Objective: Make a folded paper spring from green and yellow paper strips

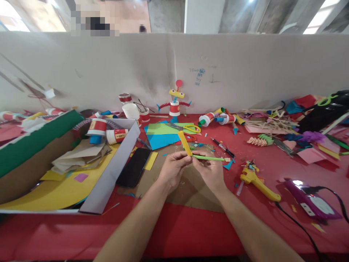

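Note:
Over a brown cardboard sheet (152,187), both my hands are closed close together. My left hand (174,167) pinches the joint where a yellow paper strip (184,142) meets a green paper strip (208,157). The yellow one points up and away, while the green one stretches to the right. My right hand (209,174) grips the green strip near that joint, thumb and fingertips pressed together. Whether the strips are glued where they meet is hidden by my fingers. Just beyond lie yellow-handled scissors (195,127) on green paper (160,128) and blue paper (160,141).
A cardboard box (114,174) with paper-cup figures fills the left, beside a black phone (135,167). A paper-cup robot (174,108) stands at the back. To the right lie a pen (222,146), a corded yellow glue gun (260,185) and a purple power strip (312,200).

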A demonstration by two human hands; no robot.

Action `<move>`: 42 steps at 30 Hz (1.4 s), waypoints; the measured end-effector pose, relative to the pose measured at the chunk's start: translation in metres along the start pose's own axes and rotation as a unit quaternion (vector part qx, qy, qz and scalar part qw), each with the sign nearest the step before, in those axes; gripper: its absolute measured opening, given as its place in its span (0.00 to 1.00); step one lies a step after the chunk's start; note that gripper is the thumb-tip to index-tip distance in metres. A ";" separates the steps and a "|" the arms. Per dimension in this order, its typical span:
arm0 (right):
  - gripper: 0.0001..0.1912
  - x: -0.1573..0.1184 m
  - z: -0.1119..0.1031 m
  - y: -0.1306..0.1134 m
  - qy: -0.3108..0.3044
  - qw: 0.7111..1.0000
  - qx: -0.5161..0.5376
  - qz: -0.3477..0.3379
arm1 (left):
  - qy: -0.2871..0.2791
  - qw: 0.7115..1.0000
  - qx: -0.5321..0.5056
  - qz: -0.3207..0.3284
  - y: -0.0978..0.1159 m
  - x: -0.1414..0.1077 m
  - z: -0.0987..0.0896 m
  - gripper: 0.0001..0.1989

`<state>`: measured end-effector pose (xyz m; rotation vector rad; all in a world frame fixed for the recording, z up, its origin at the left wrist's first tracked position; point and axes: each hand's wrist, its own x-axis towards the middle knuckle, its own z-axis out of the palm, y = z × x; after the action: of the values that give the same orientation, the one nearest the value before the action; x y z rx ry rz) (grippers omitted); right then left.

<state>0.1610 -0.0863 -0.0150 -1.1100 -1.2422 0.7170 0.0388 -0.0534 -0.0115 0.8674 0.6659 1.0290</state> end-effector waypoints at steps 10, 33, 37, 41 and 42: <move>0.10 -0.001 0.000 0.006 0.022 0.998 0.003 0.051 | 0.034 0.990 -0.103 -0.095 -0.009 0.009 -0.009 0.03; 0.13 0.001 0.005 0.016 -0.006 0.993 0.070 0.096 | 0.167 0.969 -0.131 -0.123 -0.012 0.009 -0.002 0.03; 0.14 0.000 0.004 0.022 0.016 0.996 -0.032 0.081 | 0.097 0.981 -0.103 -0.132 -0.015 0.005 0.001 0.05; 0.16 0.003 -0.002 0.024 0.019 0.994 -0.069 0.078 | 0.110 0.971 -0.109 -0.181 -0.007 0.003 0.002 0.04; 0.16 0.004 -0.003 0.024 0.015 0.994 -0.071 0.079 | 0.119 0.969 -0.106 -0.190 -0.005 0.003 0.002 0.04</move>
<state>0.1682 -0.0752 -0.0360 -1.3432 -1.2037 0.7360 0.0443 -0.0525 -0.0153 0.4099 0.8690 0.8414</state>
